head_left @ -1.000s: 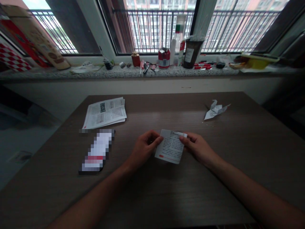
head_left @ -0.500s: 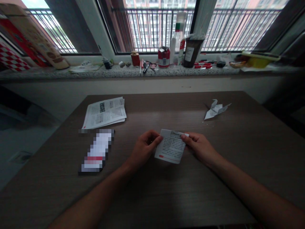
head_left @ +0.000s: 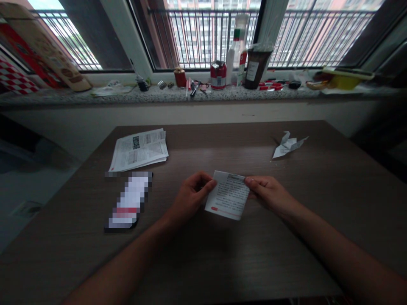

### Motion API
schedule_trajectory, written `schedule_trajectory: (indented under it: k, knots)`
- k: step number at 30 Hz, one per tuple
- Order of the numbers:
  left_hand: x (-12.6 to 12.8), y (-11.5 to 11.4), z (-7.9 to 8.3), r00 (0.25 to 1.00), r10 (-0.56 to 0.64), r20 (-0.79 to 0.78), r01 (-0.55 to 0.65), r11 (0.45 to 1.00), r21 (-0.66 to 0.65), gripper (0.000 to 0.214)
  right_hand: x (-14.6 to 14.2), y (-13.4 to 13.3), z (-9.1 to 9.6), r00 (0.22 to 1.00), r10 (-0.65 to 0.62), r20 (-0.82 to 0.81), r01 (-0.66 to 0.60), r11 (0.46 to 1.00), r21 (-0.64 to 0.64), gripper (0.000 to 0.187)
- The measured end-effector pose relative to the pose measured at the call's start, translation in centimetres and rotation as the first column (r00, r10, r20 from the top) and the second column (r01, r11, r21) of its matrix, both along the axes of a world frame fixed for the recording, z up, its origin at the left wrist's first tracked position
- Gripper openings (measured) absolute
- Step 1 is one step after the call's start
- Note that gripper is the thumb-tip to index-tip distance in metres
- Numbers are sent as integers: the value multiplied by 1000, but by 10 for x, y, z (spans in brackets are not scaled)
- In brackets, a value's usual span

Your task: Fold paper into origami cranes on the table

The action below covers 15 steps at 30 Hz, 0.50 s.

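Between both hands point(head_left: 193, 192): printed paper point(head_left: 227, 197), pinched near upper corners.

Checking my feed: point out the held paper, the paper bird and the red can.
Held paper point(head_left: 227, 196), head view: middle of its printed face.
Paper bird point(head_left: 287, 146), head view: its folded body.
Red can point(head_left: 218, 77), head view: middle of its side.

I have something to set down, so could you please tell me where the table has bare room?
Bare tabletop lies between the printed sheets and the paper crane, and nearer the viewer than the held paper. The windowsill is crowded.
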<state>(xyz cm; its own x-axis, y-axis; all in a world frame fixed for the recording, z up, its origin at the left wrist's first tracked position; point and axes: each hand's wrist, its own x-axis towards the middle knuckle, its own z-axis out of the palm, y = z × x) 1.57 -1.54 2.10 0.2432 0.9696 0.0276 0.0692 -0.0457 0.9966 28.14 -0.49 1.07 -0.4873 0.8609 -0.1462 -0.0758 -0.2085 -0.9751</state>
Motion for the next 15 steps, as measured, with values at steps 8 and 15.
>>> schedule_trajectory:
  k: [8,15]
  knots:
    - [2,-1,-2,1000,5,5,-5,1000,-29,22,3,4,-4,1000,12,-16,-12,1000,-23,38]
    - [2,0,-4,997,74,8,-73,997,-24,24,-1,0,-6,999,-17,35,19,999,-42,37]
